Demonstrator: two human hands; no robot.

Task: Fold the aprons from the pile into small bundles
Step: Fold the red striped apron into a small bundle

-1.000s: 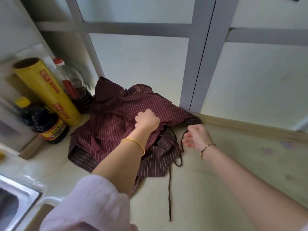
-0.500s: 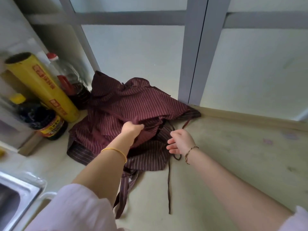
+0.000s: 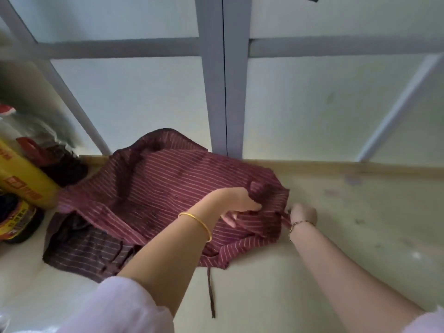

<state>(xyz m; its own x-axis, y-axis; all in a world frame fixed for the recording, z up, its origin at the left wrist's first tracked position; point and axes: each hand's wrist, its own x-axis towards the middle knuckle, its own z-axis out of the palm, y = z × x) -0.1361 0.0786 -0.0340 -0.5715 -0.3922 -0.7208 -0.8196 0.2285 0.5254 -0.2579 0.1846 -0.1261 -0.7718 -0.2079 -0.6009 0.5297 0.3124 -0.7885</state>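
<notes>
top apron [image 3: 168, 188] is now dragged toward 3 o'clock | its edge is gripped by left hand [image 3: 230, 203], tie [image 3: 286, 218] is pinched by right hand [image 3: 302, 213] | likely for spreading flat

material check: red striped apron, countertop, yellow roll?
The red striped apron looks like thin woven cloth, matte; it creases and drapes where the left hand and right hand grip it. The countertop is pale, smooth, faint sheen: stone or laminate, cannot tell which. The yellow roll has a glossy printed wrap, likely plastic film; blurred.
</notes>
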